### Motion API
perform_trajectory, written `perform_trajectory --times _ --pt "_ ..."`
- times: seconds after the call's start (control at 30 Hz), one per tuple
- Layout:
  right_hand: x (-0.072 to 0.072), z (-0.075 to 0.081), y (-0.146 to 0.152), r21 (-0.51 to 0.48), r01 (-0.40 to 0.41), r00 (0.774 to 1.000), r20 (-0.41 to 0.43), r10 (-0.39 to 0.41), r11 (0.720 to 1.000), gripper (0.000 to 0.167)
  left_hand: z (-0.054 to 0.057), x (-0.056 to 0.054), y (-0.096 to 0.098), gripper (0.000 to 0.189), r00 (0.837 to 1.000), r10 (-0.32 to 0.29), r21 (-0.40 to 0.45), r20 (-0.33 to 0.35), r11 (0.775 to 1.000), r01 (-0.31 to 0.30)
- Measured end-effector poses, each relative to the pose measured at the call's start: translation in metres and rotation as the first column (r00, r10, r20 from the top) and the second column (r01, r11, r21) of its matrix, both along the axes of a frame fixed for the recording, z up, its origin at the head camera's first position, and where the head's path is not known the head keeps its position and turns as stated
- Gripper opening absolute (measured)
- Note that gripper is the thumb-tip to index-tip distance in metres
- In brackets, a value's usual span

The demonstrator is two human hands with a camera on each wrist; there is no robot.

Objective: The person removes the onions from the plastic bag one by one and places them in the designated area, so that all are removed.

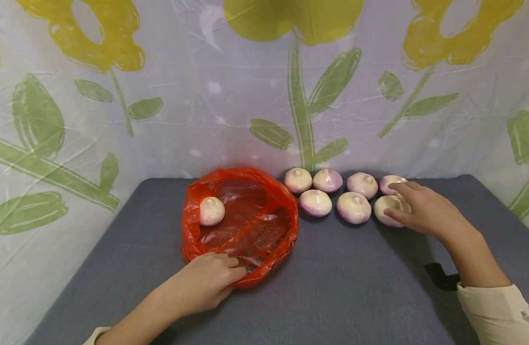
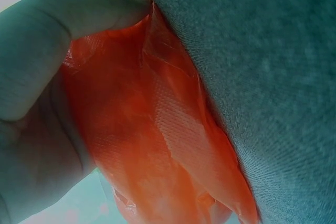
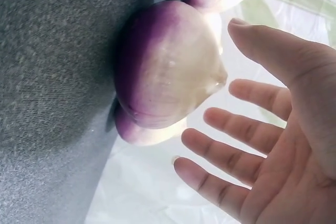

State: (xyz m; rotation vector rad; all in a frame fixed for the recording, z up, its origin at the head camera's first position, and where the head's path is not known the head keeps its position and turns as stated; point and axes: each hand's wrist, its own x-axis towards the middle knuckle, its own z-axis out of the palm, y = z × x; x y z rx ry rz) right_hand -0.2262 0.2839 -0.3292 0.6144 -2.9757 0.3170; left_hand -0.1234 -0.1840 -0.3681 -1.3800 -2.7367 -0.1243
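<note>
A red plastic bag (image 1: 286, 230) stands on the table with its mouth open, and one purple-and-white onion (image 1: 212, 211) lies inside at its left. My left hand (image 1: 208, 280) pinches the bag's near rim; the thumb (image 2: 113, 11) presses the red film in the left wrist view. Farther right, my right hand (image 1: 428, 211) hovers with spread fingers over the nearest right-hand onion (image 3: 168, 66). A gap shows between the fingers and that onion in the right wrist view. Behind it sits another onion (image 1: 389, 184), partly covered by the fingers.
Several more onions (image 1: 354, 208) stand in two rows right of the bag, along the table's back edge. A dark grey cloth covers the table (image 1: 333, 287). A black object (image 1: 440, 277) shows beside the right wrist. Behind hangs a flower-print curtain (image 1: 230, 96).
</note>
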Motion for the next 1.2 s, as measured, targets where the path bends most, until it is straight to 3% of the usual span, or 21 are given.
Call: perform_trajectory --times 0.3,0.47,0.63,0.83,0.9,1.0,1.2 --pt "0.008 0.01 -0.013 -0.081 -0.025 1.0 -0.014 0.024 0.996 0.057 -0.004 -0.001 0.001 0.011 0.999 -0.025 0.016 -0.041 1.0 0.026" --pt "0.014 0.022 -0.04 -0.159 -0.123 0.985 -0.141 0.101 0.98 0.042 -0.005 -0.003 0.002 0.013 0.999 -0.031 0.016 -0.037 0.999 0.031" --pt "0.009 0.031 -0.084 -0.165 -0.321 0.915 -0.308 0.261 0.933 0.037 -0.005 -0.003 -0.001 0.014 0.999 -0.026 0.02 -0.038 0.999 0.027" --pt "0.001 0.044 -0.144 -0.068 -0.481 0.823 -0.379 0.424 0.874 0.031 -0.004 -0.005 0.0 0.014 0.999 -0.03 0.011 -0.041 0.999 0.031" --pt "-0.001 0.048 -0.167 -0.015 -0.533 0.79 -0.366 0.491 0.846 0.032 -0.003 -0.005 0.001 0.014 0.999 -0.026 0.0 -0.036 1.0 0.026" --pt "-0.002 0.053 -0.201 0.096 -0.565 0.774 -0.281 0.567 0.819 0.036 -0.002 -0.004 0.0 0.014 0.999 -0.023 -0.006 -0.034 1.0 0.023" --pt "0.003 0.068 -0.264 0.351 -0.534 0.826 0.024 0.563 0.769 0.048 -0.002 -0.002 -0.001 0.013 1.0 -0.012 -0.015 -0.02 1.0 0.012"
